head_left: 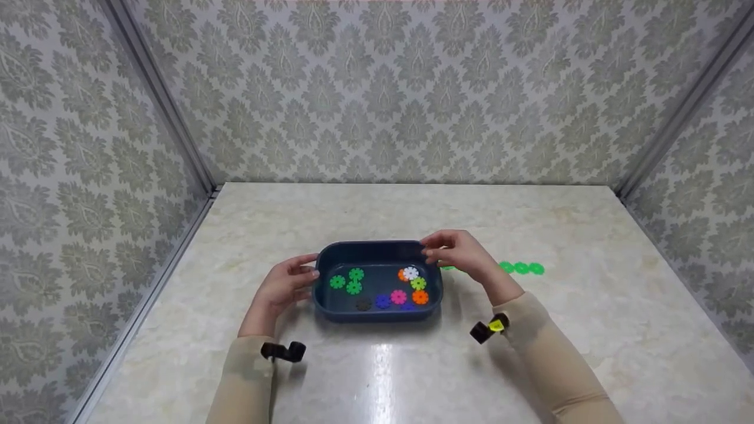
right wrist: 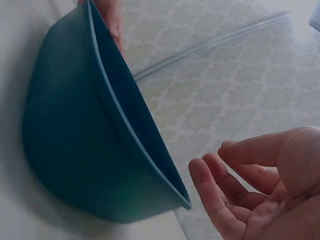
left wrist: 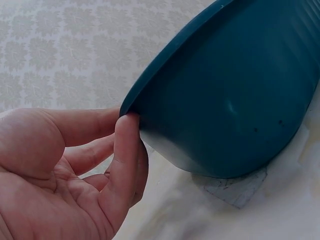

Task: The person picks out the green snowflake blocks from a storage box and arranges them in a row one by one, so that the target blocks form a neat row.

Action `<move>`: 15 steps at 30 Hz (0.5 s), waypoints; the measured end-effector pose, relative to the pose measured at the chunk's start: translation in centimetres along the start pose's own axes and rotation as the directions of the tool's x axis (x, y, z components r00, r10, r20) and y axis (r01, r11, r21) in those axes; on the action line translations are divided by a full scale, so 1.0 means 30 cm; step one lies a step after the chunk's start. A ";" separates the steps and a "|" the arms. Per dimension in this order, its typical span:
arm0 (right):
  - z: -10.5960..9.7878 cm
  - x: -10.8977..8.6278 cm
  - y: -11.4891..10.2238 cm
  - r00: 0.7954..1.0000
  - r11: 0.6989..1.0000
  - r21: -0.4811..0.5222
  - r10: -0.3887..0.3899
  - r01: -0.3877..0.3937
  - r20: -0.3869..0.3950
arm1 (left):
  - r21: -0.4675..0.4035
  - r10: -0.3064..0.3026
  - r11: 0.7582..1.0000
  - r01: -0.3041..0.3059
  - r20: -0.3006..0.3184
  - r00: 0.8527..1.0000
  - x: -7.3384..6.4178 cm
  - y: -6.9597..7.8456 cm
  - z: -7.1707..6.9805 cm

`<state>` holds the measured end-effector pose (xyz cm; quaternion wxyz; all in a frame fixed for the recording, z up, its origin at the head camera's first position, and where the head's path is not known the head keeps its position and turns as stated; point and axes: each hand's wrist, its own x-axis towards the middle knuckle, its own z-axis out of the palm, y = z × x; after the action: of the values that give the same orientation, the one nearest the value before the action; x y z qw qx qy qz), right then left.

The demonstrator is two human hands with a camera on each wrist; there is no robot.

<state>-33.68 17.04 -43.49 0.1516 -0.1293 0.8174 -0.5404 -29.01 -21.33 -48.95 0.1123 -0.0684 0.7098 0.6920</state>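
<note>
A dark blue rectangular plastic basin (head_left: 377,317) with rounded corners stands on the table, holding several flower-shaped plastic discs. Green discs (head_left: 354,287) lie in its left part; to the right are a white disc (head_left: 410,273), a pink disc (head_left: 398,297), an orange disc (head_left: 420,297) and others. My left hand (head_left: 287,284) pinches the basin's left rim (left wrist: 131,100) between thumb and fingers. Beside the far right corner is my right hand (head_left: 462,256), its fingers (right wrist: 204,175) loosely bent. The right wrist view shows a gap between them and the rim, with nothing held.
On the pale marbled table (head_left: 377,212), a row of green discs (head_left: 521,268) lies to the right, partly hidden behind my right hand. Patterned wall panels (head_left: 383,94) stand at the back and sides. Black wrist cameras (head_left: 284,352) are worn on both sleeves.
</note>
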 end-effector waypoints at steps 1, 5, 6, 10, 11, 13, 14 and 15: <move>0.014 0.005 -0.004 1.000 1.000 0.000 -0.007 0.007 0.005 | 0.001 -0.001 1.000 0.001 -0.001 1.000 0.000 -0.001 0.000; 0.070 0.027 -0.016 0.999 0.999 0.010 -0.032 0.032 0.040 | -0.006 0.003 1.000 -0.003 0.013 1.000 0.000 -0.002 -0.003; 0.084 0.033 -0.018 0.998 0.999 0.012 -0.034 0.034 0.049 | -0.012 0.005 1.000 -0.005 0.016 1.000 -0.001 -0.002 -0.004; 0.139 0.057 -0.030 0.996 0.999 0.003 -0.046 0.046 0.081 | -0.023 0.009 1.000 -0.008 0.031 0.999 -0.003 0.000 -0.005; 0.152 0.063 -0.034 0.995 0.999 -0.004 -0.048 0.049 0.087 | -0.027 0.006 1.000 -0.006 0.027 1.000 -0.003 0.000 -0.005; 0.179 0.075 -0.044 0.994 0.998 -0.021 -0.055 0.058 0.099 | -0.024 0.004 1.000 -0.003 0.028 1.000 -0.003 0.001 -0.005; 0.191 0.081 -0.048 0.993 0.998 -0.028 -0.059 0.062 0.104 | -0.022 0.003 1.000 -0.002 0.028 1.000 -0.003 0.002 -0.005; 0.203 0.086 -0.054 0.992 0.997 -0.036 -0.062 0.066 0.107 | -0.020 0.002 1.000 -0.001 0.027 1.000 -0.003 0.003 -0.005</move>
<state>-33.61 10.30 -44.54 0.1747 -0.1868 0.8143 -0.5211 -28.96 -21.49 -48.85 0.1206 -0.0599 0.7012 0.7001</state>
